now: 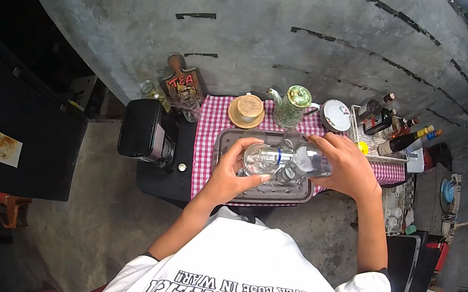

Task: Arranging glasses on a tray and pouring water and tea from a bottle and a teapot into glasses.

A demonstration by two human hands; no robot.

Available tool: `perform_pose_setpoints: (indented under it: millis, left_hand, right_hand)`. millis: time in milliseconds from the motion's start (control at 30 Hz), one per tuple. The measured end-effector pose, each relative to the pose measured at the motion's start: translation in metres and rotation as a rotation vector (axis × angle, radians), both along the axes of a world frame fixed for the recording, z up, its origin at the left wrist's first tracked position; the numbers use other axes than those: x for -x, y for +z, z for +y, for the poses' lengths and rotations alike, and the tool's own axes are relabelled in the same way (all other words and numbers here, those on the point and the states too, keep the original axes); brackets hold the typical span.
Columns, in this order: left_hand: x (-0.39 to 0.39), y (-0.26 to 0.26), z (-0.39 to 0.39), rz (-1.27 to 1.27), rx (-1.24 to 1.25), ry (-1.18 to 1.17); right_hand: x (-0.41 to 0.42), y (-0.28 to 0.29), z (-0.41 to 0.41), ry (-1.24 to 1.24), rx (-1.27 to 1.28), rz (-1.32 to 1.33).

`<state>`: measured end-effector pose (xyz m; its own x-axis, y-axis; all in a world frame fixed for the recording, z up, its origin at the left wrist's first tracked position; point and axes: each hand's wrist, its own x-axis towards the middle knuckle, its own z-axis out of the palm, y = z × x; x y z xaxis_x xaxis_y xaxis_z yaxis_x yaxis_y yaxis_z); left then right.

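Observation:
My left hand [234, 169] is closed around a clear drinking glass [254, 161], its open mouth towards the camera. In my right hand [346, 167] is a clear glass bottle [313, 159], tilted sideways, its neck over the mouth of that glass. Whether liquid is passing between them I cannot tell. Both are above a brown tray [253, 198], on which several other glasses [286, 174] stand. The tray lies on a red-and-white checked cloth [206, 141] on a black table.
Behind the tray are a cup with a wooden lid [250, 106], a green speckled teapot [291, 109] and stacked plates [336, 115]. A rack of bottles [371, 157] stands at right. A black appliance [139, 128] and a wooden board [184, 84] are at left, before the grey wall.

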<state>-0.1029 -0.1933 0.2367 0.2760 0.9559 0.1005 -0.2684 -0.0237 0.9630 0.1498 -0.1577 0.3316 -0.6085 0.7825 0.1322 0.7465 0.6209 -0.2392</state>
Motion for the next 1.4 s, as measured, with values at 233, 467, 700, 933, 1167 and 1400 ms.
perform_pose_setpoints:
  millis: [233,467,700,933,1167,1400]
  left_hand:
    - [0.001,0.000,0.001,0.004,-0.032,0.003]
    - [0.001,-0.003,0.003,-0.008,-0.029,-0.009]
    - [0.004,0.002,0.003,0.005,-0.010,-0.011]
    - [0.008,0.000,0.006,0.010,-0.019,-0.020]
    - [0.011,0.003,0.007,0.021,-0.042,-0.020]
    - [0.016,0.004,0.007,0.015,-0.035,-0.026]
  right_hand:
    - [0.001,0.001,-0.001,0.008,-0.017,0.007]
    - [0.001,0.002,-0.001,-0.004,0.002,0.009]
    - [0.005,0.004,-0.002,0.002,-0.037,-0.007]
    - [0.008,0.005,-0.003,-0.001,-0.044,-0.014]
    - [0.012,0.006,-0.004,-0.013,-0.040,-0.017]
    - [0.016,0.007,-0.005,-0.030,-0.037,-0.026]
